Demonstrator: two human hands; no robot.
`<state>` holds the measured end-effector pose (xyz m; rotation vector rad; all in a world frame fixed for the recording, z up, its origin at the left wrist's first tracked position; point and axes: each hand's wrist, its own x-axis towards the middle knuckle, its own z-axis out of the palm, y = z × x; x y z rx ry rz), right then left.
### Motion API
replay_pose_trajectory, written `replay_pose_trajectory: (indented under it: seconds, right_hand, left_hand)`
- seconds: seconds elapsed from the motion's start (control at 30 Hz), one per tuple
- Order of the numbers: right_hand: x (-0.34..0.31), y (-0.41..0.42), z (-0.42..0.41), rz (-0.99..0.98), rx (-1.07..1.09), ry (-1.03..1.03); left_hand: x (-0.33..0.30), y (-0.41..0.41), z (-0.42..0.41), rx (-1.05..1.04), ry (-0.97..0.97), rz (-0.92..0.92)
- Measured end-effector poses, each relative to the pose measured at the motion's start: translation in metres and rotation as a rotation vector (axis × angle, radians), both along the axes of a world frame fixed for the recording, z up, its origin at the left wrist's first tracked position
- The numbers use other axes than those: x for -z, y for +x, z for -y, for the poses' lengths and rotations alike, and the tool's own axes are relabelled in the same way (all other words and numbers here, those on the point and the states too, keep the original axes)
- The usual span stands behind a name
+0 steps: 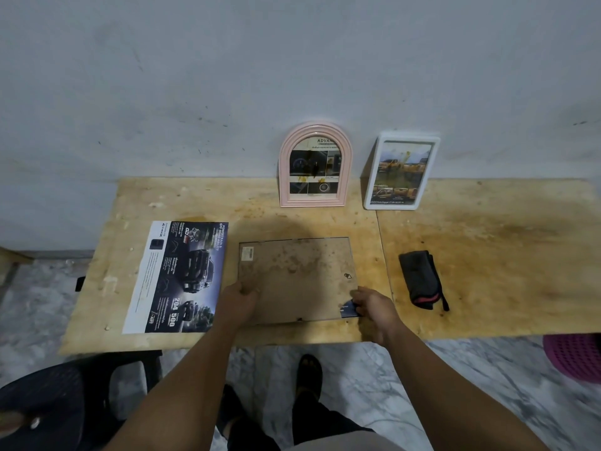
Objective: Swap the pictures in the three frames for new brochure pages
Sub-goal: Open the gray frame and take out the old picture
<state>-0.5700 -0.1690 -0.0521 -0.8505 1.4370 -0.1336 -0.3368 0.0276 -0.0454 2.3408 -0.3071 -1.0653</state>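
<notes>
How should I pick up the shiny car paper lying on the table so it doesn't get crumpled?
The brochure page lies flat, so nothing sticks up to grab. Its near short edge sits close to the table's front edge. Probably best: come from the front, slide it until that edge overhangs, then pinch it there.

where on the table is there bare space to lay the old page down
Widest bare patch: the table right of the black pouch. Another lies behind the brochure page, left of the pink arched frame. The middle is crowded: face-down frame, both hands, white frame behind.
</notes>
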Motion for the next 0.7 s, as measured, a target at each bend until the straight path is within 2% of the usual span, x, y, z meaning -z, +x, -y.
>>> replay_pose_trajectory:
  seconds: [0.37, 0.7]
  right_hand:
    - [0.015, 0.011, 0.019, -0.129, -0.184, -0.236]
    - [0.022, 0.015, 0.028, -0.075, -0.140, -0.202]
  left_hand:
    - [0.001, -0.001, -0.001, -0.053, -0.012, -0.033]
    - [0.009, -0.004, -0.003, -0.056, -0.005, -0.005]
